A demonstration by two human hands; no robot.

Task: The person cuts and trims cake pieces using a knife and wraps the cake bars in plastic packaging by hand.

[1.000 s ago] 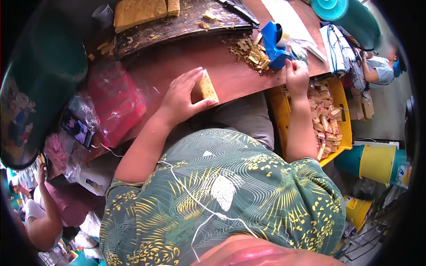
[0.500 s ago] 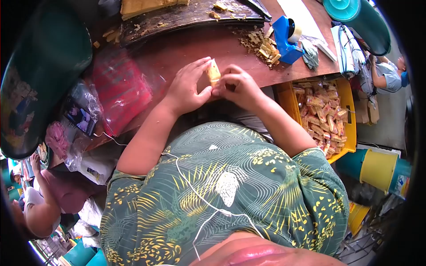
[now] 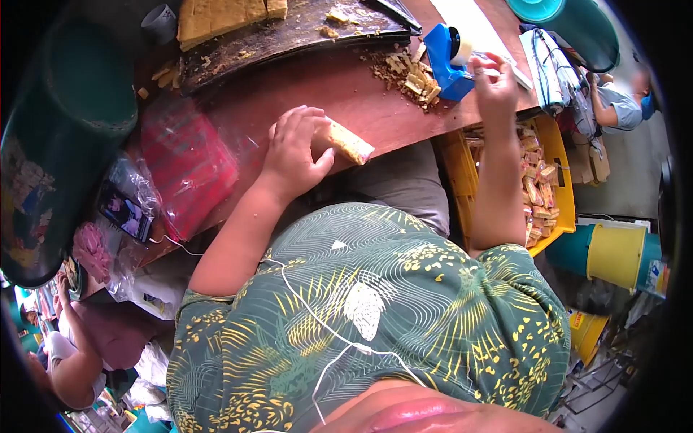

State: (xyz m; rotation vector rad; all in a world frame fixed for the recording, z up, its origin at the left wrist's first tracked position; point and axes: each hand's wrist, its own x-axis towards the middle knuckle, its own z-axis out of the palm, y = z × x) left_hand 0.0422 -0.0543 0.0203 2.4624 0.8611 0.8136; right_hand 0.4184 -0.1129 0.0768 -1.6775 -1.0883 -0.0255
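My left hand (image 3: 292, 148) has its fingers curled round the far end of a wrapped yellow cake bar (image 3: 349, 143), which lies tilted near the table's front edge; the thumb is apart from the bar. To the right, my right hand (image 3: 495, 83) is raised beside the blue tape dispenser (image 3: 447, 66), fingers pinched near its cutting end. Whatever is between those fingertips is too small to make out. A heap of crumbs and broken pieces (image 3: 410, 78) lies left of the dispenser.
A dark tray (image 3: 289, 47) holds a cake slab (image 3: 220, 20). Red plastic sheets (image 3: 184, 159) and a phone (image 3: 124, 214) lie left on the table (image 3: 253, 108). A yellow crate (image 3: 564, 180) holds wrapped bars. Green bins stand at both sides; other people are at far left and right.
My right hand went from the dispenser to the bar, then back to the dispenser. The bar now lies at a different angle beside my left hand.
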